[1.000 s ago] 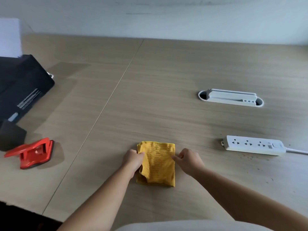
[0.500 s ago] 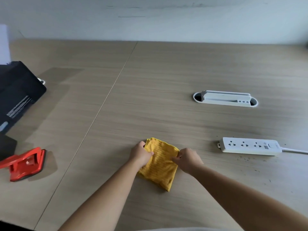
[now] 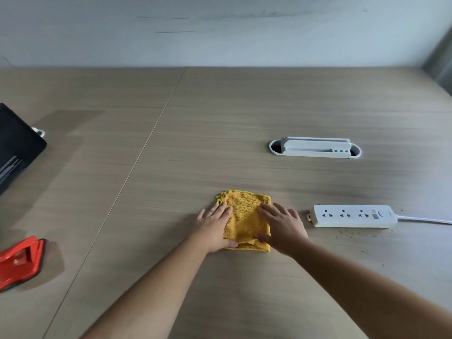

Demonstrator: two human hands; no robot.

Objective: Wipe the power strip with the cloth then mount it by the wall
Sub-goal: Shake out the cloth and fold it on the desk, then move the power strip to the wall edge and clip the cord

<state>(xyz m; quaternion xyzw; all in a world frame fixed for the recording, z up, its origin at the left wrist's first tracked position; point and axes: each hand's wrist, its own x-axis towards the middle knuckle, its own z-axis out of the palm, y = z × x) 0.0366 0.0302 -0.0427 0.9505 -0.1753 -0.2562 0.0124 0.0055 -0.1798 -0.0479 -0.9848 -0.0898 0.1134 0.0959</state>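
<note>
A folded yellow cloth (image 3: 244, 217) lies flat on the wooden table (image 3: 220, 133). My left hand (image 3: 216, 227) rests palm-down on the cloth's left edge with fingers spread. On its right edge my right hand (image 3: 281, 226) lies flat the same way. Neither hand grips it. A white power strip (image 3: 352, 216) lies to the right of the cloth, apart from my right hand, with its white cord (image 3: 425, 219) running off to the right. Dark specks of dirt dot the table around the strip.
A white oval cable grommet (image 3: 315, 148) is set into the table behind the strip. The pale wall (image 3: 220, 33) stands along the far table edge. A red plastic tool (image 3: 19, 261) and a black box (image 3: 17, 143) sit at the left.
Both hands have gone from pinching the cloth's edges to lying flat and open on it. The cloth, tilted half a second ago, now lies square on the table.
</note>
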